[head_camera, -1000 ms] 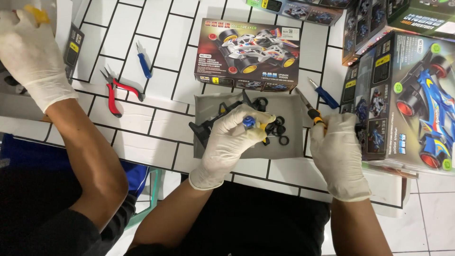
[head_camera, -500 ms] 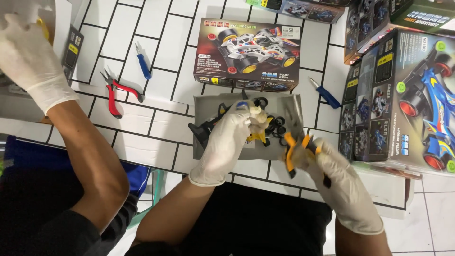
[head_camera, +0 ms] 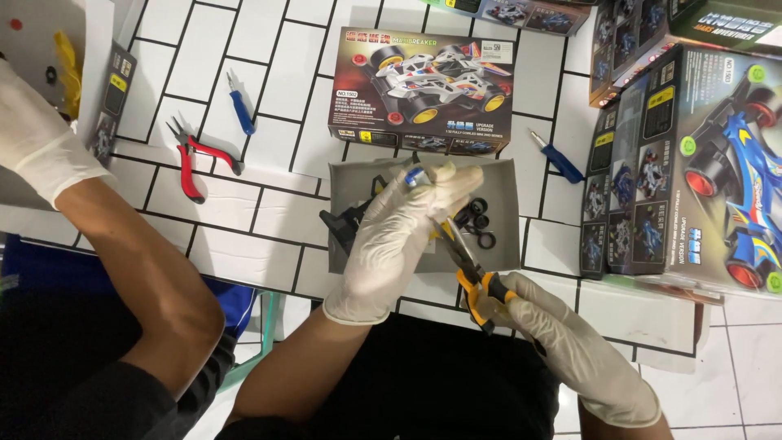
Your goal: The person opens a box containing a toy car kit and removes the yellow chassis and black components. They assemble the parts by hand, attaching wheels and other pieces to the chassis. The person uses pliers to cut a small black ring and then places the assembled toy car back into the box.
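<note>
The right hand [head_camera: 570,346], gloved, has its fingers wrapped around the orange handles of the cutters [head_camera: 466,265], whose blades point up and away toward the left fingertips. The left hand [head_camera: 407,232], also gloved, has its fingers pinched together on a small blue part [head_camera: 415,176] at their tips. Both hands hover above the near half of the grey tray [head_camera: 505,204]; the tray's near edge lies just under the left palm. Beyond the cutter blades, black tyres [head_camera: 476,220] lie loose in the tray, and a black chassis [head_camera: 346,222] pokes out left of the left fingers. Right of the tray a strip of bare tile runs to a blue-handled screwdriver [head_camera: 555,160] and a big kit box [head_camera: 696,171]. Past the tray's far edge a smaller box [head_camera: 423,90] stands touching it. Far left of the fingers lie red pliers [head_camera: 194,156] and a blue tool [head_camera: 239,104], with another person's arm [head_camera: 122,244] crossing the table edge.
</note>
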